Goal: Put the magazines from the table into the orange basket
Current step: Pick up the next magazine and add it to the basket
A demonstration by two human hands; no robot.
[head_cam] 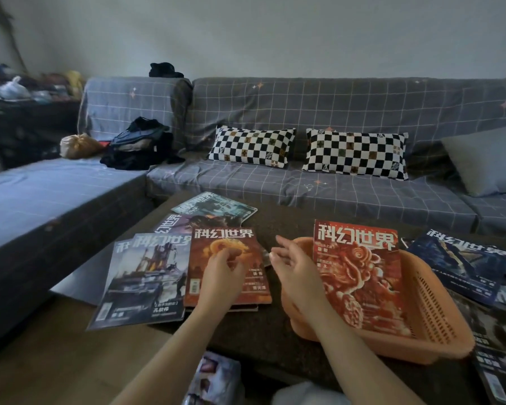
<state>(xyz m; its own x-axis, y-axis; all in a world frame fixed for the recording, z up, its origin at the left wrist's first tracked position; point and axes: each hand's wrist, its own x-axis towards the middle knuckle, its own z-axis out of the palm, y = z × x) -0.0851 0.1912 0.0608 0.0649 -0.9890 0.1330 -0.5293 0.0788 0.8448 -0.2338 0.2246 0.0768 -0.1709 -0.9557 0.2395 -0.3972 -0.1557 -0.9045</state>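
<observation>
While one red magazine point(360, 276) already leans in the orange basket point(438, 323), its top edge propped over the far rim, the rest lie flat on the dark surface point(281, 220).

Handling, as a judgement: thin glossy issues, light, floppy, covers likely slick against each other; best taken by an edge or the spine, thumb on top and fingers slid beneath, since a flat pinch may only drag the cover.

Left hand point(221, 276) rests on the orange-cover magazine point(225, 267), fingers curled down at its middle; whether it truly grips, cannot tell. Right hand point(292, 267) hovers beside it, fingers loosely spread, holding nothing.

Count: one in the basket; about five visible left of the basket, overlapping, with another edge showing beneath the orange one; at least three to the right, partly cut off.
</observation>
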